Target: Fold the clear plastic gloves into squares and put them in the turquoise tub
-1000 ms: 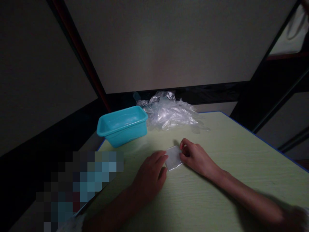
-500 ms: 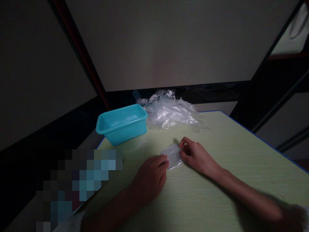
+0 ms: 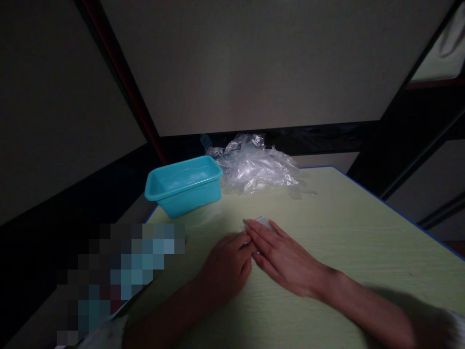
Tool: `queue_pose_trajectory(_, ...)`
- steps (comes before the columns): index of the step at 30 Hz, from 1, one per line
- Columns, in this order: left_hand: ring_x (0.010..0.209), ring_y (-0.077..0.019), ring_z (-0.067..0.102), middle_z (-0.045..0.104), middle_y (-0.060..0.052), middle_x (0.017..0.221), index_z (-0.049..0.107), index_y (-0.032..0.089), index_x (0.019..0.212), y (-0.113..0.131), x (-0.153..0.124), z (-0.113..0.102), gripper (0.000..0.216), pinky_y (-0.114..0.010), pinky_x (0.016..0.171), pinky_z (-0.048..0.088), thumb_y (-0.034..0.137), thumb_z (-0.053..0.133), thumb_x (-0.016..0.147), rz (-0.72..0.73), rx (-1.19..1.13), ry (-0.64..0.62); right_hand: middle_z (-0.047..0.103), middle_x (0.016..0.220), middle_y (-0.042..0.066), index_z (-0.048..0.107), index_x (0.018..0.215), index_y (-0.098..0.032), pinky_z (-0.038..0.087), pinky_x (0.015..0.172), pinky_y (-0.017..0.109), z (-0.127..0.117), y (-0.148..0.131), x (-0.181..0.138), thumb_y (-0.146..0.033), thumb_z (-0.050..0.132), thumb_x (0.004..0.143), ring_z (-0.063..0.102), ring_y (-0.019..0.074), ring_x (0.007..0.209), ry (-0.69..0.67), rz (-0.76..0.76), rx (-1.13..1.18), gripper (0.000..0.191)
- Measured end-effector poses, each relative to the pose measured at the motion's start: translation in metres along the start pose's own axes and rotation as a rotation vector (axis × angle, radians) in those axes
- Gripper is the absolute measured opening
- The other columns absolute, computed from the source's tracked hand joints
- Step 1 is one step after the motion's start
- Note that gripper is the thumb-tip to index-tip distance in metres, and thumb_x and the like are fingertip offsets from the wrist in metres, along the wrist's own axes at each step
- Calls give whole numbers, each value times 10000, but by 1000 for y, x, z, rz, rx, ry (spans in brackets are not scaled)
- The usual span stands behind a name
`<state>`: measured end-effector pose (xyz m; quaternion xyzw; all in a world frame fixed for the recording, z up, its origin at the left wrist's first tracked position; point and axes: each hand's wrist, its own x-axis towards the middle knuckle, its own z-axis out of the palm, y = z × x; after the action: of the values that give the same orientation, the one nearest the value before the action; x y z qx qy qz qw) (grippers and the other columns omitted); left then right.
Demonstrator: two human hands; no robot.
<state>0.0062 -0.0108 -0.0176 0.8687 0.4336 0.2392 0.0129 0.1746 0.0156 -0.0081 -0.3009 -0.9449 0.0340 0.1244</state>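
A small folded piece of clear plastic (image 3: 262,222) lies on the pale green table (image 3: 327,242); only its far edge shows. My right hand (image 3: 279,254) lies flat on top of it, fingers stretched out and pressing it down. My left hand (image 3: 227,266) rests beside it on the table, its fingertips touching the plastic's left edge; the fingers are curled, and whether they pinch the plastic is hidden.
A turquoise plastic tub (image 3: 185,184) stands at the table's far left corner. A heap of crumpled clear plastic bags (image 3: 254,165) lies beside it at the back edge. The table has a blue rim (image 3: 399,213) on the right. The room is dim.
My right hand has let go of the plastic's right edge, opened, and slid left to lie flat over it. The left hand has barely moved.
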Motion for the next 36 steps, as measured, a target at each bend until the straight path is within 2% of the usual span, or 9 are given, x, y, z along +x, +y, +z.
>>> queue_pose_trajectory(5,925,-223,595,647,-107,974,645,113,922,-1,0,-1,254,-368,857,494,60,450,767,22,14,-6,261,1437,203,329,1362,-20,210,1086,485,5,2,-2,-362,341,926,226,273,1335,-82,45,-3,555)
queue_pose_trajectory(14,923,-221,603,648,-113,991,638,112,928,-3,-3,2,249,-368,854,497,59,444,780,45,30,27,273,1427,195,308,1377,-53,246,1056,519,10,10,-8,-511,284,916,240,285,1328,-29,57,-14,651)
queue_pose_trajectory(21,930,-222,599,650,-112,979,640,119,896,0,-2,-1,253,-381,846,495,51,422,786,24,-4,27,302,1412,218,311,1376,-49,265,1048,522,9,18,-12,-526,313,906,266,289,1317,-18,53,-4,670)
queue_pose_trajectory(24,913,-226,604,655,-114,963,648,112,884,0,-1,-2,257,-381,835,499,41,431,766,8,-28,26,318,1411,211,323,1371,-62,299,1035,518,3,22,-13,-501,378,895,302,286,1305,-16,42,-4,650)
queue_pose_trajectory(26,901,-220,605,657,-105,958,652,120,883,0,0,-2,258,-378,835,498,45,432,770,-8,-40,20,360,1400,193,399,1330,-79,352,1009,500,-4,26,-13,-454,446,884,351,284,1282,20,-22,-38,585)
queue_pose_trajectory(28,899,-215,604,658,-97,957,654,126,890,0,0,-2,259,-372,839,496,49,433,776,-19,-45,17,466,1341,164,525,1221,-96,399,981,473,-11,30,-13,-367,484,888,440,273,1221,76,-132,-104,431)
queue_pose_trajectory(31,896,-210,603,658,-94,960,656,125,909,0,0,-1,265,-356,843,492,46,443,771,-20,-54,22,651,1110,107,646,1009,-105,457,929,420,-16,33,-13,-210,451,911,579,233,1040,165,-277,-187,243)
queue_pose_trajectory(33,895,-210,605,659,-94,962,658,123,909,-1,0,0,264,-351,846,490,45,449,767,-16,-61,28,688,999,78,665,931,-106,480,898,381,-16,33,-12,-144,412,917,610,208,947,189,-327,-216,257)
queue_pose_trajectory(36,885,-209,609,661,-92,962,658,128,878,-1,0,1,248,-351,842,490,49,448,771,-23,-65,35,694,958,67,673,880,-111,488,885,367,-14,33,-9,-105,405,911,611,203,917,191,-366,-251,270)
